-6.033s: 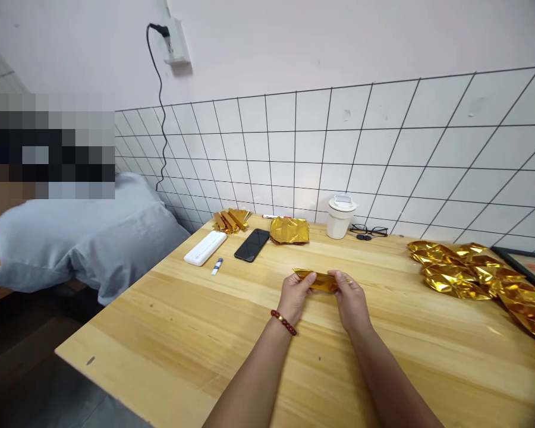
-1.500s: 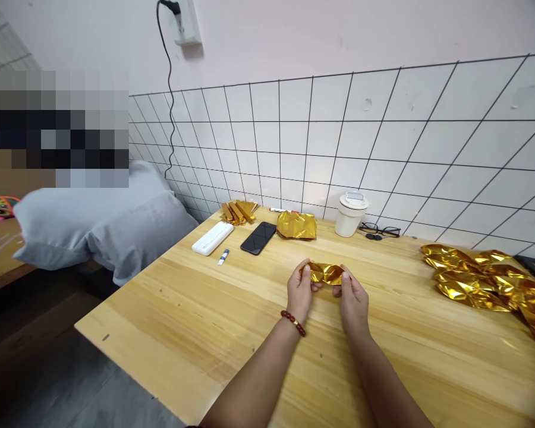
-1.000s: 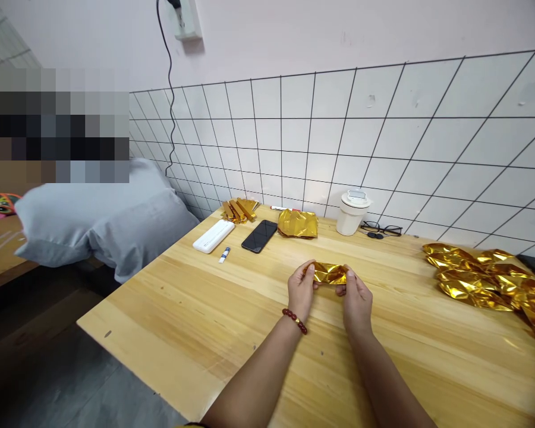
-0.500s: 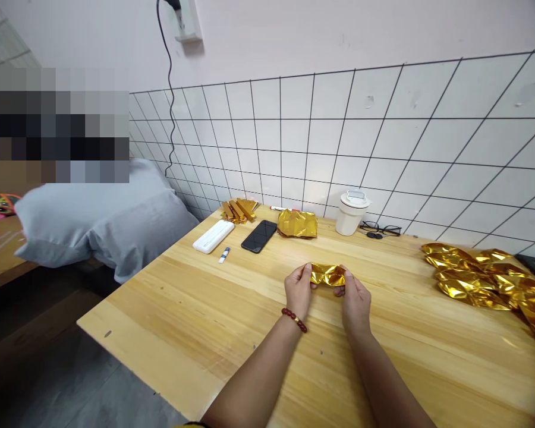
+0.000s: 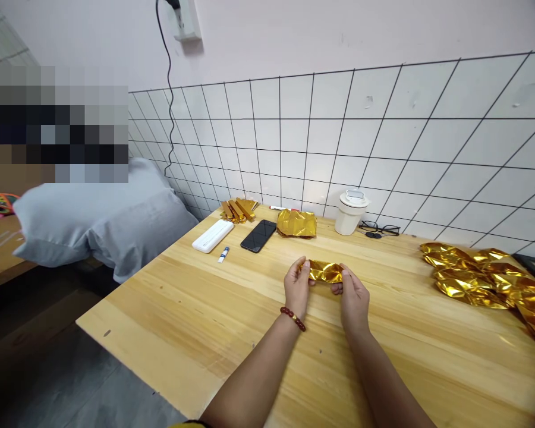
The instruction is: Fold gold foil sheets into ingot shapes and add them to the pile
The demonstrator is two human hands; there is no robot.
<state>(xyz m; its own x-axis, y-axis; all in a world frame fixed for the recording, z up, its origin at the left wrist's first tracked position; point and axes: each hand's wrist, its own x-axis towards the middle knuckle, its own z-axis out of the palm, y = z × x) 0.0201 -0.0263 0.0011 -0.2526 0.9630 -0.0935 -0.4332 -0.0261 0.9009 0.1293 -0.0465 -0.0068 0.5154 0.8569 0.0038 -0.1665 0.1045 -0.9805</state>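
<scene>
A shiny piece of gold foil paper [image 5: 325,271], folded into a narrow crinkled strip, is stretched between my two hands just over the wooden table. My left hand [image 5: 298,287], with a dark red bead bracelet [image 5: 293,318] on its wrist, pinches the left end. At the right end, my right hand [image 5: 355,297] grips the foil with the thumb on top. The fingers beneath the foil are mostly hidden. Behind it lies a flat stack of gold foil sheets [image 5: 296,224]. Several puffed, folded gold foil pieces [image 5: 470,288] lie in a pile to the right.
On the wooden table [image 5: 169,333] are a black phone [image 5: 258,236], a white power bank [image 5: 213,236], a small blue-and-white tube [image 5: 223,254], folded gold strips [image 5: 239,210], a white lidded cup [image 5: 352,213] and black glasses [image 5: 380,229]. A person in a grey shirt [image 5: 102,217] sits at the left.
My left fingers have shifted slightly on the left end of the foil, and a bit of foil now shows past the thumb. Both hands keep hold of it in nearly the same place.
</scene>
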